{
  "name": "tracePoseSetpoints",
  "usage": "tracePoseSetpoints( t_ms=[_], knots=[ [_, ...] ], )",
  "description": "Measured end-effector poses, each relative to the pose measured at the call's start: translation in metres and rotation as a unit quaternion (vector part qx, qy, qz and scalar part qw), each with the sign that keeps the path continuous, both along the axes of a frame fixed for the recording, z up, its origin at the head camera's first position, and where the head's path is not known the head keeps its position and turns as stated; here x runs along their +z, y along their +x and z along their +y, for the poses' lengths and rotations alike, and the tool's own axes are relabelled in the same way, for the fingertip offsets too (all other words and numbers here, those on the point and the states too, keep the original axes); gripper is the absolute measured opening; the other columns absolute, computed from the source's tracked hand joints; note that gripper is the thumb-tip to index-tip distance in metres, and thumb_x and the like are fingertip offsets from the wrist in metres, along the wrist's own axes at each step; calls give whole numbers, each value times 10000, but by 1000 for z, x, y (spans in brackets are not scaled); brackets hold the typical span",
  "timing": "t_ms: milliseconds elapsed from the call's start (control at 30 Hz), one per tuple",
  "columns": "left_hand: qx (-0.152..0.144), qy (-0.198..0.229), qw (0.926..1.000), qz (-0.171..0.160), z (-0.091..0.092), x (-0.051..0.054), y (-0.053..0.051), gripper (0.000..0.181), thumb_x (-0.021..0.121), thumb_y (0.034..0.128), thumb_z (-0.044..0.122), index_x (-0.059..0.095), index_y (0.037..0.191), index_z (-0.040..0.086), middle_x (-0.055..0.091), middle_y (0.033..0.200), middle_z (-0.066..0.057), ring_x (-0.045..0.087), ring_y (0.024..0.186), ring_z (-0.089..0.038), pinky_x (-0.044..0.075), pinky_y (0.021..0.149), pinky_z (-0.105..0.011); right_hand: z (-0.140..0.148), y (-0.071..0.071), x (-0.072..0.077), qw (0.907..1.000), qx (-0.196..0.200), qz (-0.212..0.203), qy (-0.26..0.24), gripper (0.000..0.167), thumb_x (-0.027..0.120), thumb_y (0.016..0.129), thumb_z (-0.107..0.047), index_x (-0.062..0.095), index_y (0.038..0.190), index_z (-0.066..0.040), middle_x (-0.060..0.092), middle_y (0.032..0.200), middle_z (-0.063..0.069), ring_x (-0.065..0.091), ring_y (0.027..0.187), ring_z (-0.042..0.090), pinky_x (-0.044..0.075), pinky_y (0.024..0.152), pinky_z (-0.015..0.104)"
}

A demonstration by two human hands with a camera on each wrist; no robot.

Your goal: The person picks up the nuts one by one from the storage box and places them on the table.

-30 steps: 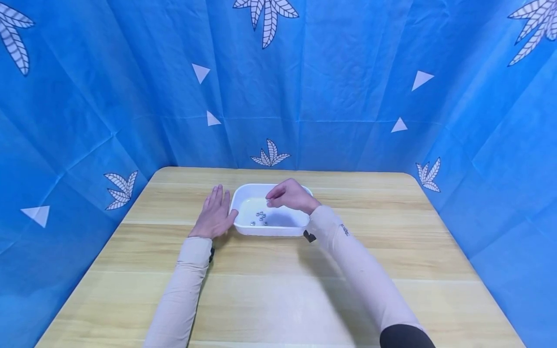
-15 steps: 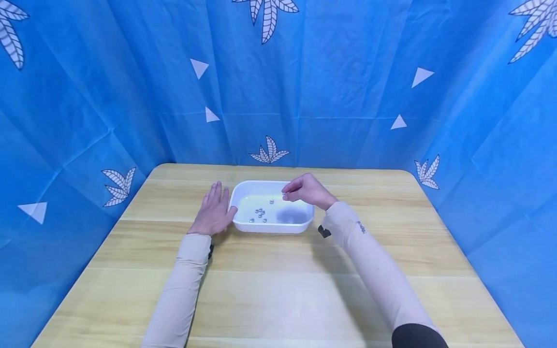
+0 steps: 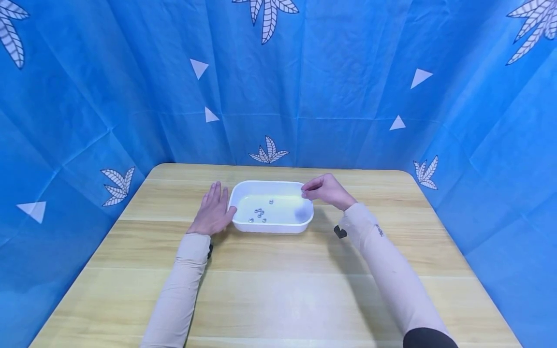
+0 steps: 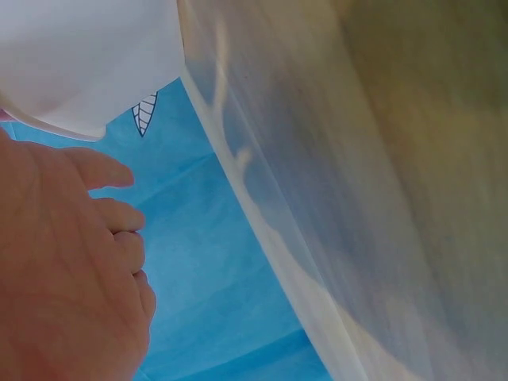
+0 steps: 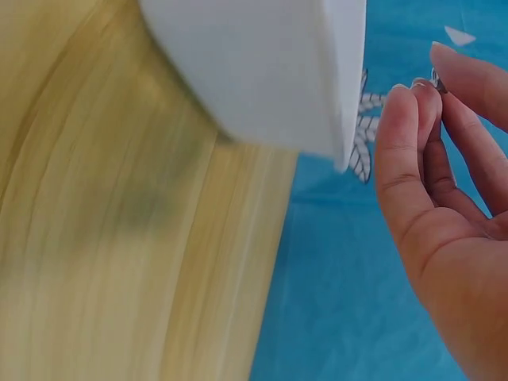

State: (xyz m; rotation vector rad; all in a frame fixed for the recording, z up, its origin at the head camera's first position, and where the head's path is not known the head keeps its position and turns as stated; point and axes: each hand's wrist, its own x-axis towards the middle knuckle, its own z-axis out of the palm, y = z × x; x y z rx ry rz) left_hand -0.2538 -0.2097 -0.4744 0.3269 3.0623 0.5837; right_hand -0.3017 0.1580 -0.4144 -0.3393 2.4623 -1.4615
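A white rectangular tray (image 3: 274, 228) stands on the table with several small, shiny silver metal pieces (image 3: 259, 211) on its floor; they are too small to tell their kind. Over the tray's right rim, my right hand (image 3: 325, 189) pinches one more such silver metal piece (image 5: 436, 79) between thumb and fingertips, clear of the tray. My left hand (image 3: 213, 211) lies at the tray's left side with fingers straight, its thumb at the rim. In the left wrist view the left palm (image 4: 63, 254) shows beside the tray wall (image 4: 79, 63).
The light wooden table (image 3: 270, 290) spreads out on all sides of the tray. A blue curtain (image 3: 339, 82) with white leaf and triangle prints hangs behind the table and along both sides.
My right hand has moved rightward from above the tray's middle to its right rim, the silver piece in its fingertips. The left hand and the tray stay in place.
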Motion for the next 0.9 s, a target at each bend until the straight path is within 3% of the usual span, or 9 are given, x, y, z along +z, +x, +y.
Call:
tracePoseSetpoints(
  t_ms=[133, 333, 467, 700, 800, 900],
  knots=[
    [4, -8, 10000, -14, -1, 0, 0, 770, 309, 1060, 409, 117, 1617, -87, -80, 1713, -288, -84, 1615, -439, -1, 1322, -579, 14, 1, -2, 9999, -77, 29, -58, 297, 788, 889, -110, 767, 1160, 10, 771, 1177, 192, 745, 939, 129, 618, 963, 421],
    [-20, 49, 10000, 1, -2, 2, 2, 760, 324, 1061, 387, 123, 1612, -96, -77, 1710, -298, -84, 1612, -450, -6, 1318, -589, 34, 1, -9, 9998, -164, -22, -65, 345, 762, 905, -99, 726, 1206, 65, 762, 1195, 203, 726, 961, 114, 614, 924, 324],
    [-24, 36, 10000, 17, -1, 2, 2, 760, 320, 1060, 385, 122, 1611, -100, -69, 1708, -304, -79, 1610, -456, -8, 1316, -591, 45, 1, -17, 9995, -245, -168, 62, 350, 755, 919, -126, 721, 1219, 51, 757, 1211, 189, 715, 986, 119, 595, 946, 320],
    [-15, 31, 10000, 23, -1, 2, 2, 758, 318, 1060, 385, 123, 1612, -96, -68, 1711, -298, -84, 1614, -446, -9, 1320, -583, 55, 3, -33, 9988, -336, -269, 232, 369, 761, 907, -110, 713, 1230, 60, 755, 1224, 193, 712, 974, 111, 601, 941, 312],
    [-18, 36, 10000, 19, 0, 2, 2, 755, 326, 1060, 378, 128, 1609, -101, -64, 1709, -303, -81, 1612, -450, -11, 1319, -584, 57, 4, -39, 9982, -413, -288, 321, 360, 774, 896, -111, 722, 1215, 46, 756, 1227, 182, 706, 1004, 135, 580, 983, 324],
    [-19, 28, 10000, 26, 1, 2, 2, 755, 330, 1061, 378, 135, 1607, -105, -58, 1709, -306, -78, 1612, -452, -9, 1319, -584, 57, 5, -45, 9975, -488, -391, 326, 350, 774, 894, -101, 722, 1205, 50, 760, 1210, 190, 732, 949, 180, 593, 944, 333]
  ],
)
